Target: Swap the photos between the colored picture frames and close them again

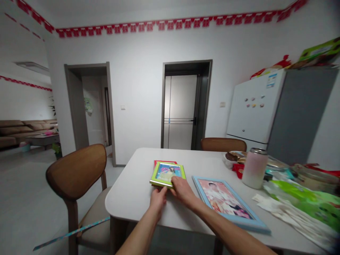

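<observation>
A small picture frame (168, 173) with a yellow-green border lies tilted over a red item (166, 162) on the white table (132, 191). My right hand (182, 187) grips its near right edge, thumb or fingers lying over the picture. At the near edge, my left hand (158, 198) has its fingertips closed on the frame from below. A larger light-blue picture frame (228, 202) lies flat to the right of my right hand, touched by neither hand.
On the table's right side stand a pink-and-white bottle (255, 168), a green plastic bag (305, 198), white cloth gloves (287, 210) and several packages. A wooden chair (79, 173) stands at the left, another chair (223, 144) at the far side. A refrigerator (255, 106) is behind.
</observation>
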Tool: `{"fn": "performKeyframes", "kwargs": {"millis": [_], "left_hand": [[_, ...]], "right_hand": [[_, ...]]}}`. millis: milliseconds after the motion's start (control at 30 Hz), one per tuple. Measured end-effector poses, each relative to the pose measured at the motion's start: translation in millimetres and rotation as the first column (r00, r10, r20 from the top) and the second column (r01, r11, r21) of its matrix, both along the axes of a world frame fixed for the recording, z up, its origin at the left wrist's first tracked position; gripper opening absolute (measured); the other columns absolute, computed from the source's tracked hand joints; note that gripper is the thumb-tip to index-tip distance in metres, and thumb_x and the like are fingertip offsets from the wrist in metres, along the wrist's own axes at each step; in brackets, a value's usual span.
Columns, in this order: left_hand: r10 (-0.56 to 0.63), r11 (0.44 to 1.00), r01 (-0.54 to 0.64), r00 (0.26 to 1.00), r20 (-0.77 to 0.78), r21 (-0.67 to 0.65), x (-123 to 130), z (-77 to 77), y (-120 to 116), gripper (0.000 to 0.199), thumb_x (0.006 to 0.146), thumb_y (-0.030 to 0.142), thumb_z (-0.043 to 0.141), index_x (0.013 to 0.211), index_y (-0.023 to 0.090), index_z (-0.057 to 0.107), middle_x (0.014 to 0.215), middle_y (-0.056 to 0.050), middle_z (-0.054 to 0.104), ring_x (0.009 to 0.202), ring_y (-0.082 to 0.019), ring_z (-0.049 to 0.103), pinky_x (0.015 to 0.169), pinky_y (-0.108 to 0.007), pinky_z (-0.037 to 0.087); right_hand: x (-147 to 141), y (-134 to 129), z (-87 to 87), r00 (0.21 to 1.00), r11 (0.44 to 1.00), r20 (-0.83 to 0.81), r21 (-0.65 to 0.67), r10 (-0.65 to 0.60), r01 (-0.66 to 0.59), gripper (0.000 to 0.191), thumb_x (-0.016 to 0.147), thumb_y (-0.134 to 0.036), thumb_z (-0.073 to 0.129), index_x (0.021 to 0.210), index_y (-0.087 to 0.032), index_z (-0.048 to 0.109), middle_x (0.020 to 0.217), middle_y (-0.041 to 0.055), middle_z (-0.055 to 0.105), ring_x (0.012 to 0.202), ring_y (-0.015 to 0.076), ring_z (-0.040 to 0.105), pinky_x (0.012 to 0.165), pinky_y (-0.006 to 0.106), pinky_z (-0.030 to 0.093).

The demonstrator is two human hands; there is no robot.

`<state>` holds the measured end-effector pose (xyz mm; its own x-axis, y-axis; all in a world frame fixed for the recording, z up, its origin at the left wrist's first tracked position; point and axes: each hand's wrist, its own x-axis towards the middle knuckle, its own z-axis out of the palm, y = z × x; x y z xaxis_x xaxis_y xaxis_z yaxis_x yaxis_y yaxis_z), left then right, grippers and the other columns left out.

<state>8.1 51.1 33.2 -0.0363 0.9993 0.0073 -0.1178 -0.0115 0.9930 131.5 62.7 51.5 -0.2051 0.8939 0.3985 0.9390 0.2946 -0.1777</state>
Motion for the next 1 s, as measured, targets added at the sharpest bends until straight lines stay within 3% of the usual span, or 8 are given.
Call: {"fn": "performKeyframes", "kwargs": {"millis": [100, 200, 267, 367, 467, 533, 767, 1000], "left_hand": [[0.026, 0.996, -0.038, 0.99, 0.141, 0.083, 0, -2.5, -13, 0.029, 0.081, 0.03, 0.043, 0.101, 0.011, 0.052, 0.096, -0.011, 0.062, 0.087, -0.019, 0.059, 0.072, -0.027, 0.046], [0.081, 0.983, -0.112, 0.976, 0.202, 0.146, -2, -0.8, -32, 0.031, 0.079, 0.032, 0.045, 0.102, 0.012, 0.051, 0.1, -0.01, 0.061, 0.092, -0.02, 0.057, 0.075, -0.025, 0.045], [0.1, 0.976, -0.136, 0.974, 0.203, 0.17, -3, 4.9, -47, 0.033, 0.075, 0.033, 0.051, 0.099, 0.011, 0.054, 0.096, -0.01, 0.062, 0.09, -0.022, 0.057, 0.076, -0.027, 0.044], [0.093, 0.952, -0.113, 0.992, 0.084, 0.284, -3, 19.8, -73, 0.033, 0.073, 0.032, 0.052, 0.099, 0.012, 0.054, 0.093, -0.009, 0.063, 0.089, -0.023, 0.057, 0.078, -0.028, 0.043], [0.027, 0.871, 0.063, 0.984, -0.177, 0.488, -2, 33.0, -97, 0.037, 0.077, 0.027, 0.044, 0.111, 0.013, 0.047, 0.106, -0.009, 0.058, 0.099, -0.021, 0.052, 0.086, -0.029, 0.04], [0.006, 0.796, 0.224, 0.926, -0.377, 0.563, 0, 34.8, -109, 0.043, 0.078, 0.023, 0.041, 0.119, 0.011, 0.041, 0.119, -0.011, 0.049, 0.11, -0.021, 0.044, 0.093, -0.03, 0.034], [0.092, 0.647, 0.642, 0.47, -0.878, 0.411, 6, -4.8, -118, 0.054, 0.072, 0.013, 0.044, 0.124, 0.006, 0.034, 0.13, -0.017, 0.029, 0.12, -0.027, 0.024, 0.099, -0.036, 0.026], [0.214, 0.529, 0.718, 0.403, -0.89, 0.452, 6, -31.5, -120, 0.045, 0.08, 0.014, 0.035, 0.125, 0.017, 0.034, 0.124, -0.013, 0.038, 0.115, -0.027, 0.033, 0.093, -0.038, 0.035]], "right_hand": [[-5, -35, 1.5, 0.993, 0.996, -0.072, -0.005, 0.094, -0.094, 0.027, 0.064, -0.016, 0.052, 0.091, -0.016, 0.05, 0.108, 0.0105, 0.053, 0.099, 0.02, 0.047, 0.086, 0.031, 0.033], [-9, -64, 8.1, 0.91, 0.974, -0.367, -0.037, 0.195, -0.223, 0.029, 0.062, -0.021, 0.055, 0.091, -0.018, 0.051, 0.114, 0.0104, 0.05, 0.107, 0.0216, 0.044, 0.09, 0.034, 0.031], [-10, -75, 17.5, 0.766, 0.958, -0.617, -0.065, 0.182, -0.28, 0.037, 0.066, -0.031, 0.053, 0.101, -0.019, 0.049, 0.116, 0.01, 0.049, 0.109, 0.0212, 0.043, 0.091, 0.036, 0.031], [-9, -84, 36.1, 0.426, 0.953, -0.904, -0.11, 0.021, -0.281, 0.053, 0.074, -0.046, 0.04, 0.121, -0.022, 0.033, 0.121, 0.009, 0.046, 0.11, 0.0194, 0.043, 0.088, 0.037, 0.035], [-3, -93, 50.2, 0.123, 0.961, -0.989, -0.109, -0.08, -0.254, 0.06, 0.073, -0.053, 0.037, 0.126, -0.026, 0.024, 0.119, 0.0082, 0.048, 0.105, 0.0202, 0.048, 0.079, 0.035, 0.042], [3, -99, 51.9, 0.03, 0.959, -0.997, -0.081, -0.075, -0.27, 0.06, 0.072, -0.051, 0.042, 0.124, -0.025, 0.028, 0.115, 0.0084, 0.052, 0.099, 0.0207, 0.052, 0.073, 0.033, 0.045], [26, -108, 22.3, 0.079, 0.925, -0.974, -0.226, -0.212, -0.304, 0.037, 0.065, -0.032, 0.051, 0.096, -0.014, 0.055, 0.086, 0.0086, 0.067, 0.077, 0.0222, 0.062, 0.067, 0.03, 0.047], [27, -109, 3.5, 0.248, 0.898, -0.95, -0.269, -0.189, -0.347, 0.033, 0.058, -0.02, 0.045, 0.088, -0.012, 0.058, 0.084, 0.0072, 0.067, 0.075, 0.02, 0.061, 0.065, 0.027, 0.047]]}}
